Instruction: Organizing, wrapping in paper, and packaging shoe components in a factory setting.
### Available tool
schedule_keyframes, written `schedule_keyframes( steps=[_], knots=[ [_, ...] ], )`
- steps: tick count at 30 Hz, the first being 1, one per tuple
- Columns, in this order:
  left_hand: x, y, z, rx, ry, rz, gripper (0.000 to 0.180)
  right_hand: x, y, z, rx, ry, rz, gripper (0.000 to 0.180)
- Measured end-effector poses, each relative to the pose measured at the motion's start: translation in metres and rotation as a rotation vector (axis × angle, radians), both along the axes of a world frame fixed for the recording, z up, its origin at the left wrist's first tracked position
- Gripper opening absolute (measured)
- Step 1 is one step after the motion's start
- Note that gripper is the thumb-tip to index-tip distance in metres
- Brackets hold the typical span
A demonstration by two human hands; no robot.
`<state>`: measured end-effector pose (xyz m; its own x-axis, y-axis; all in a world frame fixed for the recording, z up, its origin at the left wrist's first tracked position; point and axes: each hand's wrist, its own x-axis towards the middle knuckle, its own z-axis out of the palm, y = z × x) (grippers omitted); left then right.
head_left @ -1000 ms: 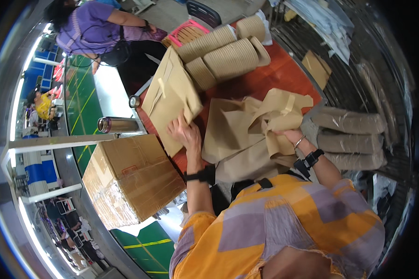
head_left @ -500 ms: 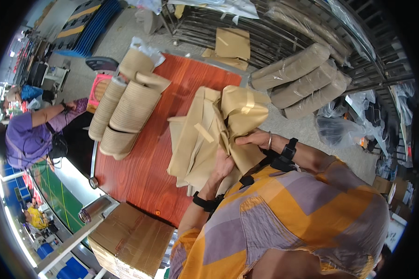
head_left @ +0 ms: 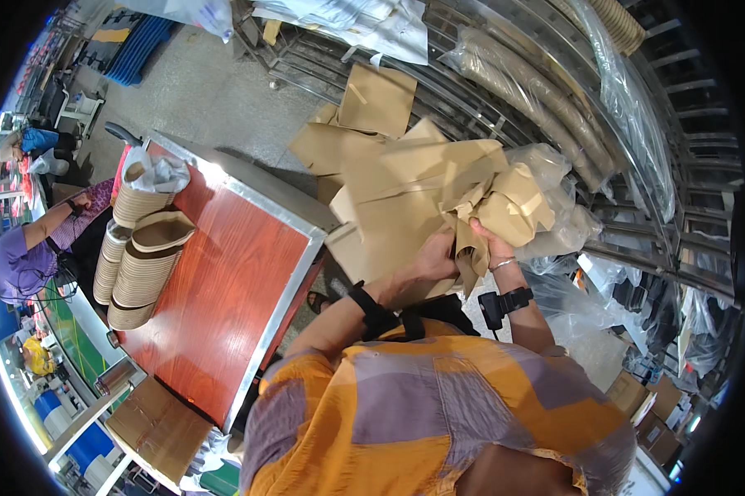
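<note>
L hand (head_left: 433,263) raised, grip closed, R hand (head_left: 486,240) beside it, grip closed, both forearms up.

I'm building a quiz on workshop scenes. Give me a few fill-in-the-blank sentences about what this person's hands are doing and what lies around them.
1. Both the left hand and the right hand grip a bundle of flat tan ____ pieces.
2. The reddish wood-grain table bears stacks of beige ____ trays.
3. Each wrist wears a ____ strap.
4. The person's shirt is orange and ____.

Missing words: cardboard; oval; black; purple
</note>
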<state>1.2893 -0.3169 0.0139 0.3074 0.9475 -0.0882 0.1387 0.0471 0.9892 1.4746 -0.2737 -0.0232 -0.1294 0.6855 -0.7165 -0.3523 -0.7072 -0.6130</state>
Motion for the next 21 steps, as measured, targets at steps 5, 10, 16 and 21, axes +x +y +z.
schedule_keyframes(
  steps=[5, 10, 16, 21],
  knots=[
    [-0.005, 0.046, -0.021, -0.037, 0.053, -0.13, 0.045, 0.056, 0.021, -0.024, 0.058, -0.112, -0.158, 0.06],
    [-0.036, 0.058, -0.078, -0.036, 0.216, 0.011, 0.031, 0.083, 0.01, -0.043, 0.196, -0.56, 0.108, 0.057],
    [-0.047, 0.081, -0.175, -0.546, 0.38, 0.042, 0.024, 0.092, -0.004, -0.082, 0.654, -1.245, 0.683, 0.049],
    [-0.06, 0.103, -0.224, -0.767, -0.083, 0.444, 0.022, -0.03, 0.081, -0.038, 0.625, -1.044, 0.542, 0.05]
  ],
)
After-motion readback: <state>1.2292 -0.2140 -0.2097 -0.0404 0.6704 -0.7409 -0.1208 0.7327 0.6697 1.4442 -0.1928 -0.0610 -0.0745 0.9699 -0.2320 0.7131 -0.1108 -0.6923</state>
